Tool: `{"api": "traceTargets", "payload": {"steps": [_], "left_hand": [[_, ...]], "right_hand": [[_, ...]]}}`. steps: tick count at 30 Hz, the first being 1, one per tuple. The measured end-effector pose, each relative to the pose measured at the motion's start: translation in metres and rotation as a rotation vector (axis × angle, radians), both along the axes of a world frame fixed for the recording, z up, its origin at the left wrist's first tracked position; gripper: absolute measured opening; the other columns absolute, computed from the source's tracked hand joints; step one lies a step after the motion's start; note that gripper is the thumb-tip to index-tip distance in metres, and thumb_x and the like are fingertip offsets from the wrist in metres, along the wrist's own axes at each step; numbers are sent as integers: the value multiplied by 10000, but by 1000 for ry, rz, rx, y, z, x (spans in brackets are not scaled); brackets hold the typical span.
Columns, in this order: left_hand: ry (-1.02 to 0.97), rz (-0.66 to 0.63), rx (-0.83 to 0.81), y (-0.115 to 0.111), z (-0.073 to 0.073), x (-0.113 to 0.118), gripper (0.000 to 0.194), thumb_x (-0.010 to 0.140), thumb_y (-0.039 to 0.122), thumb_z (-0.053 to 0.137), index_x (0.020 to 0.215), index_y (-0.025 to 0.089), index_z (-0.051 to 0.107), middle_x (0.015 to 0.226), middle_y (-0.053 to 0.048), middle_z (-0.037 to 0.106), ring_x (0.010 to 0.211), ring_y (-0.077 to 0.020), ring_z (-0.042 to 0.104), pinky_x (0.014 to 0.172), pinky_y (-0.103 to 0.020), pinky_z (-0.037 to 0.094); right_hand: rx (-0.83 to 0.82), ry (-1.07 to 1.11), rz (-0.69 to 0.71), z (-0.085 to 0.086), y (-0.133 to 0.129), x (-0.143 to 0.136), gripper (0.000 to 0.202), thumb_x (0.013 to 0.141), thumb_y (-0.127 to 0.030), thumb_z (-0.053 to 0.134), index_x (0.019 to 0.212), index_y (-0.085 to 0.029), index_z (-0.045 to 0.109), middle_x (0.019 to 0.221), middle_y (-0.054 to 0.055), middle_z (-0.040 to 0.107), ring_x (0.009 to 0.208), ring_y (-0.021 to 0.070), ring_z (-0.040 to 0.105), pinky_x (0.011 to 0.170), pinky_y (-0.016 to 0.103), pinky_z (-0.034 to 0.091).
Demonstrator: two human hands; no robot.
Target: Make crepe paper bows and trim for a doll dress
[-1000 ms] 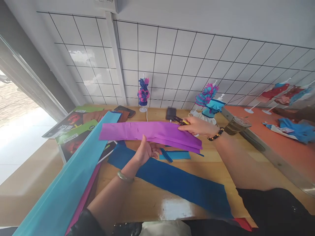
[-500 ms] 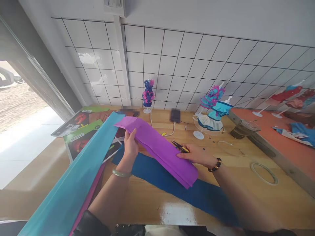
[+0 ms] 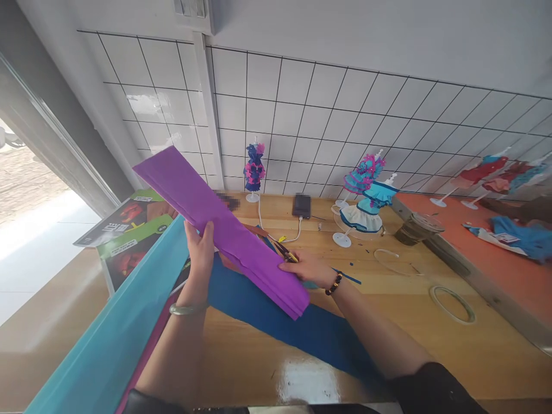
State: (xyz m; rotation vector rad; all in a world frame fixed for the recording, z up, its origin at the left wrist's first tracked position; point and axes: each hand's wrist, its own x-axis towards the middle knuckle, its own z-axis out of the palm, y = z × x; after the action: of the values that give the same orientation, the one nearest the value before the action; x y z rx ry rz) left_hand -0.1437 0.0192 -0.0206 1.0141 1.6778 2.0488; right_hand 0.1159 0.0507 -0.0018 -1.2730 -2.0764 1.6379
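Note:
A folded length of purple crepe paper is raised above the table, slanting from upper left down to lower right. My left hand is closed on its lower edge near the middle, thumb in front. My right hand grips small black-bladed scissors and also pinches the paper's right part with the thumb. The blades point up and left, behind the paper's upper edge. Beneath lies a dark blue paper strip. To the left, a long turquoise paper strip covers part of a pink strip.
Printed magazines lie at the back left. Small dress figures stand on white stands: one blue and pink, others turquoise. A black box with a cable, a roll of tape and a brown cup are also there.
The purple paper has shifted left, and its far end has swung up off the table. Both hands have moved left with it, the scissors still in my right hand. The view has shifted slightly.

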Motion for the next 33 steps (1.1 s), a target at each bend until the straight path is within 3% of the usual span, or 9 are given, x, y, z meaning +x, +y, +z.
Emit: {"api": "traceTargets", "payload": {"steps": [3,4,7,11,16,18,24,28,33], "left_hand": [[-242,64,-148,6,-9,-10,755,743,416,574,1357,171,210,1454,-149,168,1317,-250,249,972,-318,379],[-265,87,-171,7,-10,-11,779,736,403,583,1365,155,196,1463,-154,140,1334,-249,209,987,-313,363],[-232,63,-177,7,-13,-7,690,746,357,566,1336,157,271,1406,-147,292,1294,-237,302,961,-305,392],[-203,-32,-281,7,-13,5,496,743,338,534,1189,150,427,1137,-134,542,977,-193,580,763,-290,501],[-192,-156,-384,9,-18,15,369,704,317,552,1019,134,492,794,-58,599,608,-123,598,545,-249,503],[-186,-183,-424,9,-21,17,335,702,306,548,985,134,492,736,-44,590,556,-120,585,492,-240,488],[-153,-266,-560,7,-25,19,234,675,276,571,855,140,509,646,-38,581,475,-128,572,391,-209,429],[-152,-282,-598,6,-24,19,207,675,258,566,834,145,500,643,-31,576,442,-113,554,388,-206,425],[-196,-274,-608,8,-25,16,223,674,243,571,853,138,490,648,-30,565,448,-110,550,398,-209,423]], "right_hand": [[56,19,-84,-7,6,-27,317,713,-477,564,805,-186,480,556,-78,371,440,57,308,396,181,252],[76,14,-95,-9,9,-35,305,716,-469,563,792,-185,483,559,-73,390,443,60,329,399,182,264],[153,-15,-126,-13,20,-48,266,710,-428,581,767,-177,516,600,-45,472,492,76,412,434,187,306],[297,-92,-196,-18,35,-40,228,686,-348,617,809,-162,574,703,6,570,618,124,512,518,214,358],[437,-139,-246,-18,24,-12,226,739,-257,561,945,-165,564,887,52,628,788,164,574,651,252,409],[489,-136,-204,-16,7,-3,205,759,-249,549,951,-179,565,932,45,634,857,169,574,709,262,413],[787,-326,133,-19,-47,3,205,846,-211,463,1032,-168,538,1025,79,619,921,186,573,759,277,414],[902,-512,324,-20,-58,-4,218,880,-145,375,1023,-175,536,998,84,615,845,174,588,669,251,408],[963,-676,368,-21,-58,-12,256,917,-170,296,993,-159,541,925,112,619,737,177,596,581,258,382]]}}
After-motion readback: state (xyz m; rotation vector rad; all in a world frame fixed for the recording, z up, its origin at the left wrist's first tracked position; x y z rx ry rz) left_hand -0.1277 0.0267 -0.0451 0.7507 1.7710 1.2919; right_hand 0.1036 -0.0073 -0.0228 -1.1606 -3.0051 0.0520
